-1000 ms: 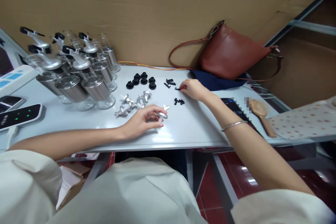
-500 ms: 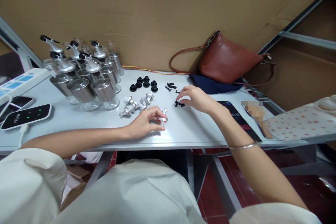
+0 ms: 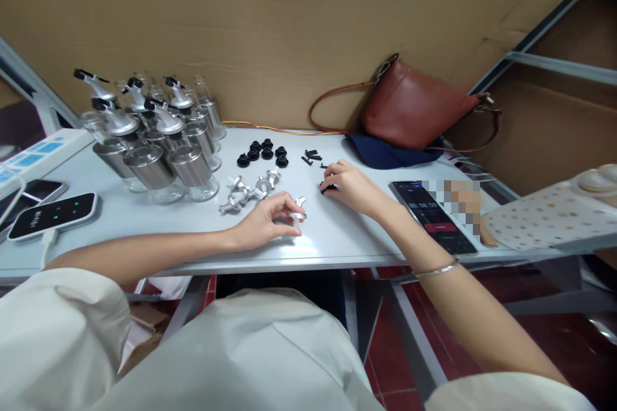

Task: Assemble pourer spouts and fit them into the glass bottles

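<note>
My left hand point(image 3: 266, 221) rests on the white table point(image 3: 337, 237), its fingers pinched on a small silver metal spout piece point(image 3: 299, 209). My right hand point(image 3: 351, 185) lies just right of it, fingertips curled over a little cluster of small black parts point(image 3: 328, 189); what they grip is hidden. More silver spout pieces point(image 3: 248, 191) lie in a pile left of my left hand. Black round stoppers point(image 3: 263, 154) and a few black clips point(image 3: 312, 157) sit farther back.
Several glass and steel dispenser bottles point(image 3: 159, 141) stand at the back left. A brown leather bag point(image 3: 414, 109) on dark blue cloth point(image 3: 385, 155) sits at the back right. A phone point(image 3: 431, 215) lies right of my right hand; other devices point(image 3: 53, 215) lie at far left.
My right hand drew back from the black clips toward me and settled on the small black parts. My left hand kept hold of the silver piece, barely shifting.
</note>
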Available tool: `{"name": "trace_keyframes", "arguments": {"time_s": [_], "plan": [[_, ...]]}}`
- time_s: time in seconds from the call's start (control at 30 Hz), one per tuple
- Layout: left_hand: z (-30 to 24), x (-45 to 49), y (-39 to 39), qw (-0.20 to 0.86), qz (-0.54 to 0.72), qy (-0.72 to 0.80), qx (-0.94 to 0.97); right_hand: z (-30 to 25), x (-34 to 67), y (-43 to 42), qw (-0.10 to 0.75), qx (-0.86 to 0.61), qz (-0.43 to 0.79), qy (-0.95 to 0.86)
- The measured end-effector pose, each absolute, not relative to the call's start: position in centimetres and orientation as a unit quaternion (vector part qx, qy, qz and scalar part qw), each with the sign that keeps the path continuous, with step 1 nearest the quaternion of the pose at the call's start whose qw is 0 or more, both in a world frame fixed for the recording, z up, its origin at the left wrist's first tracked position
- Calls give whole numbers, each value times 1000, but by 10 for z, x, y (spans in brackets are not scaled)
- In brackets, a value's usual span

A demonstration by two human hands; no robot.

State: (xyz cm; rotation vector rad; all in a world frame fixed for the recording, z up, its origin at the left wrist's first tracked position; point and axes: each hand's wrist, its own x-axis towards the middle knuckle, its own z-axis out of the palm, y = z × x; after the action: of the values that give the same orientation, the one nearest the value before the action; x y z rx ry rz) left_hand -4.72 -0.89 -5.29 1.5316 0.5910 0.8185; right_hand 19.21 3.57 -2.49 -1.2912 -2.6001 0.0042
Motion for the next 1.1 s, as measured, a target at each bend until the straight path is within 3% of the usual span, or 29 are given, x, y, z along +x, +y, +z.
{"name": "trace_keyframes", "arguments": {"time_s": [0.13, 0.3, 0.43, 0.87, 1.1], "plan": [[-53, -48, -9, 606, 350, 251, 669, -33, 178, 13, 224, -479, 51, -847], [-52, -48, -10, 613, 324, 251, 676, -53, 149, -34, 426, -557, 221, -678], [-53, -49, -9, 615, 311, 255, 678, -58, 136, -47, 524, -559, 330, -551], [-51, -49, -8, 602, 303, 243, 698, -58, 131, -47, 545, -511, 433, -503], [-52, -49, -8, 606, 296, 249, 695, -61, 131, -49, 572, -503, 354, -543]]}}
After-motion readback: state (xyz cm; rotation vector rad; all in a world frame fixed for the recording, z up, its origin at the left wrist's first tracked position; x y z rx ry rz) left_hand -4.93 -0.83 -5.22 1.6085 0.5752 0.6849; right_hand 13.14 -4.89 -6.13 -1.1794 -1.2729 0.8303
